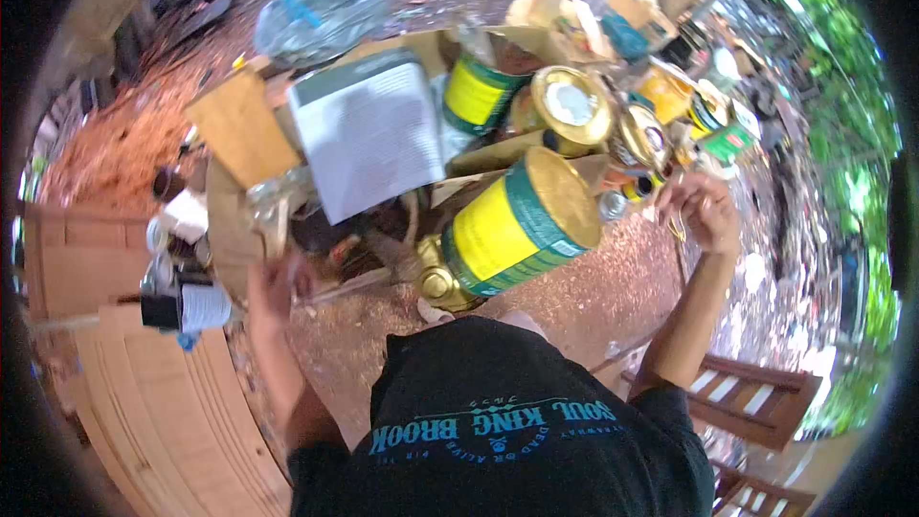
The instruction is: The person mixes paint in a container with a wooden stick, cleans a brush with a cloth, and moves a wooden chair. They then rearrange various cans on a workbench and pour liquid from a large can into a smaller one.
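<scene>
My left hand (280,278) is at the lower left edge of a cardboard box (230,230); blur hides its fingers. On the right, my right hand (704,211) is raised beside several small cans, its fingers bent, and whether it holds anything is too small to tell. Between my hands a large yellow and green can (507,230) lies tilted, with gold-coloured metal pieces (437,282) at its lower left end. A white printed sheet or box (364,129) rests on the cardboard box, next to an orange-brown board (247,129).
Behind stand another yellow and green can (476,94), a gold can with a white lid patch (571,105) and a clear plastic bag (321,21). Wooden door panels (163,393) lie at the left. A slatted wooden piece (737,397) is at the lower right.
</scene>
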Demonstrator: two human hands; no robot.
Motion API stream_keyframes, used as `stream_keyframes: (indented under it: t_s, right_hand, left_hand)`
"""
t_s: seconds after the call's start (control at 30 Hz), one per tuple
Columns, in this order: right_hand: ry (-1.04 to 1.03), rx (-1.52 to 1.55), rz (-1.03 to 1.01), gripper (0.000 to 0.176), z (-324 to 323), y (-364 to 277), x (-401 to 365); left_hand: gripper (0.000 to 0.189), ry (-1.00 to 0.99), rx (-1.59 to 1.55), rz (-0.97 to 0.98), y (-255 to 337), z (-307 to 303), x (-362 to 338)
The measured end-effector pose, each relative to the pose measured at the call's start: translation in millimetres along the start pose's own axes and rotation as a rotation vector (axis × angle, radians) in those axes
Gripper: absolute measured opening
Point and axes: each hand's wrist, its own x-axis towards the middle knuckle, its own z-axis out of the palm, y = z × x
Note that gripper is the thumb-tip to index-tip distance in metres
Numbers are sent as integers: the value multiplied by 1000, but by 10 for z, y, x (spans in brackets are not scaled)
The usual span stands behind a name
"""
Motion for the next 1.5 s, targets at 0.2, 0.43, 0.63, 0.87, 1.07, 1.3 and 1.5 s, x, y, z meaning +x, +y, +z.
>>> stream_keyframes:
  t_s: [0.2, 0.43, 0.63, 0.87, 1.07, 1.3, 1.5]
  right_hand:
    - [376, 121, 677, 22, -360, 1722, -1376]
    - [-311, -645, 1283, 37, 33, 3340, -2475]
    - [37, -195, 1286, 38, -234, 3829, -3455]
    - [407, -88, 1321, 32, -1301, 3941, -4514]
    - [409, -213, 1412, 25, -1747, 4058, -4880]
    - [352, -182, 1146, 25, -1347, 3990, -4125]
    - [367, -204, 564, 17, -512, 3069, -2763]
  left_hand:
    - [35, -761, -24, -206, -175, 408, -816]
    - [39, -941, 812, -263, -693, 1419, -1108]
    - [36, -663, 648, -379, -1675, 1728, -1466]
    - [29, -455, 425, -493, -2814, 1926, -2428]
    - [24, -362, 505, -623, -2998, 1878, -2771]
    - [23, 210, -453, -341, -2012, 2135, -2110]
    - [30, 190, -605, -450, -1888, 2004, -1527]
